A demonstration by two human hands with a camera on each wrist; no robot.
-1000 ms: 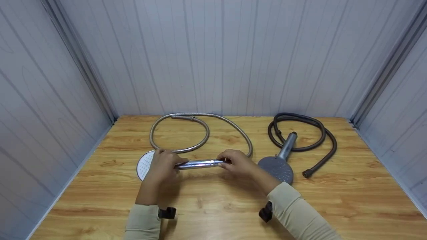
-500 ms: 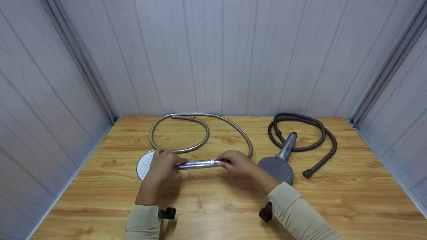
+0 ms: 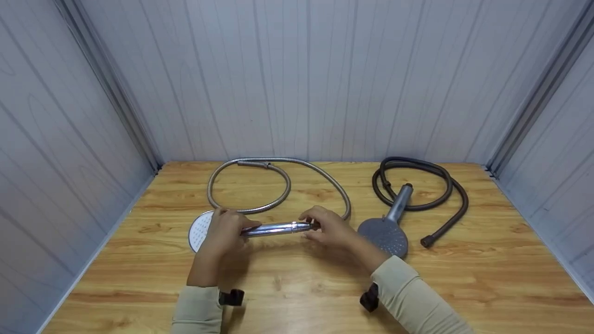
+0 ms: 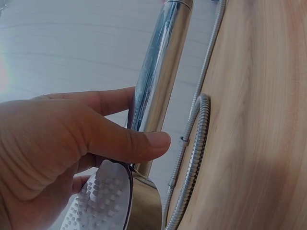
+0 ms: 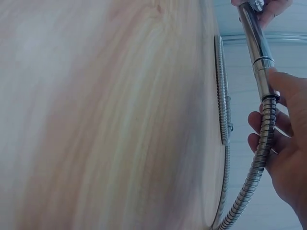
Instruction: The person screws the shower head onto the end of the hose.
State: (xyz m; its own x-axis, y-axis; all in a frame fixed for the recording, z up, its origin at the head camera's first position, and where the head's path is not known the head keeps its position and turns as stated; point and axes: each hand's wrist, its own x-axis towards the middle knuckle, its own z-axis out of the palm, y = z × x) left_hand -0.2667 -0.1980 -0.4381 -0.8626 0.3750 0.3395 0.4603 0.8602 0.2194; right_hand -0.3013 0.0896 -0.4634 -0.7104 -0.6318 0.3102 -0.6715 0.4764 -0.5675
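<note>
A chrome shower head (image 3: 274, 229) lies level above the table, its round white spray face (image 4: 103, 196) at the left end. My left hand (image 3: 225, 234) grips the handle near that face, thumb across the front. At the handle's other end sits the smooth metal nut (image 5: 266, 84) of a silver shower hose (image 5: 259, 155). My right hand (image 3: 330, 229) holds this joint, thumb against the nut and curled fingers behind the ribbed hose. In the head view, the right fingers partly hide the hose end.
The silver hose loops over the wooden table (image 3: 287, 297) behind my hands. To the right lie a grey shower head (image 3: 385, 236) and a coiled dark hose (image 3: 448, 225). Pale panel walls (image 3: 287, 79) enclose the back and sides.
My right thumb and fingers have spread a little at the hose end, showing more of the joint. My left hand keeps its hold on the shower head, nearly still.
</note>
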